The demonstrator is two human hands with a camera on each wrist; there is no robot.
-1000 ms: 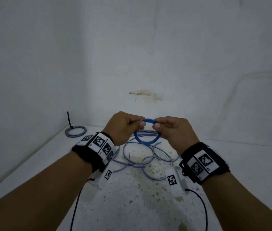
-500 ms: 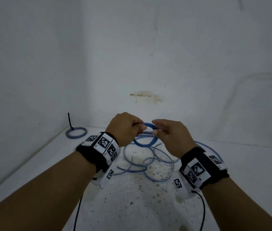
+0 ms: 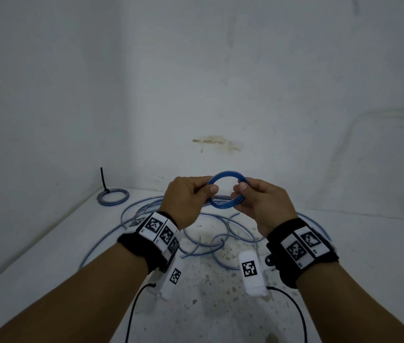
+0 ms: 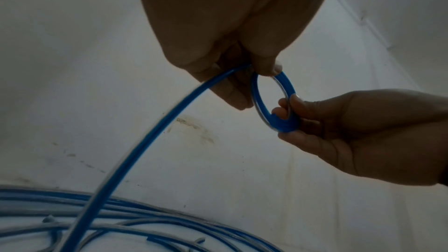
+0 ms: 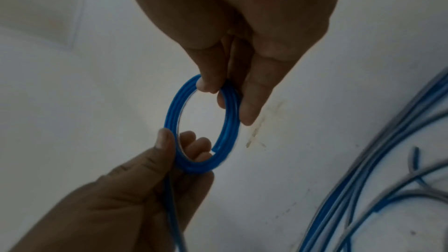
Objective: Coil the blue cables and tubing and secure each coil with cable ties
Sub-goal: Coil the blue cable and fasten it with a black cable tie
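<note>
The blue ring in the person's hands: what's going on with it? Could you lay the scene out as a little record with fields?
held item: blue tubing coil, several turns, lifted off the surface
left hand: pinches the coil's left side; the free run of tubing trails from it down to the pile
right hand: pinches the coil's right side
tie on held coil: none visible
loose tubing: tangled on the white surface below the hands
finished coil: far left corner, with a black cable tie sticking up
</note>
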